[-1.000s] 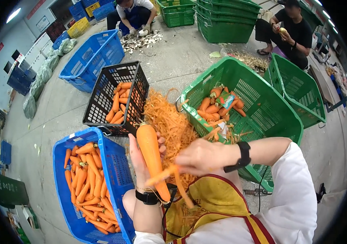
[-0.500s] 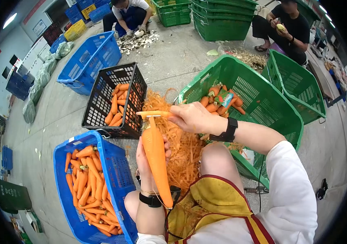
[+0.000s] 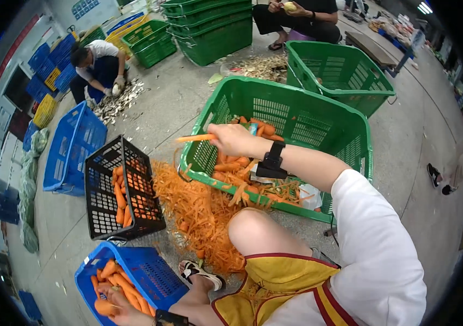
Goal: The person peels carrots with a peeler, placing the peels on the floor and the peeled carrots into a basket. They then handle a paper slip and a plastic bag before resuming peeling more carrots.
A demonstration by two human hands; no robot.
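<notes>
My right hand (image 3: 234, 139) is closed round the handle of an orange peeler (image 3: 194, 138), held above the near left rim of a large green crate (image 3: 291, 87). At the lower left, my left hand (image 3: 124, 311) reaches over a blue crate (image 3: 158, 277) with its fingers round a carrot (image 3: 105, 307), of which mainly the rounded end shows. Several orange carrots (image 3: 127, 289) lie in that crate beneath the hand. Unpeeled-looking carrots (image 3: 232, 165) and a pale bag (image 3: 309, 196) are inside the green crate.
Carrot peelings (image 3: 199, 212) are heaped on the floor before my knees. A black crate (image 3: 125, 220) holding carrots stands left of them. Beyond are another blue crate (image 3: 75, 142), a second green crate (image 3: 345, 65) and stacked green crates (image 3: 212, 38). Two people work farther off.
My left hand has gone down and left with the carrot, from in front of me to the blue crate. The peeler has come off the carrot. My view has swung right.
</notes>
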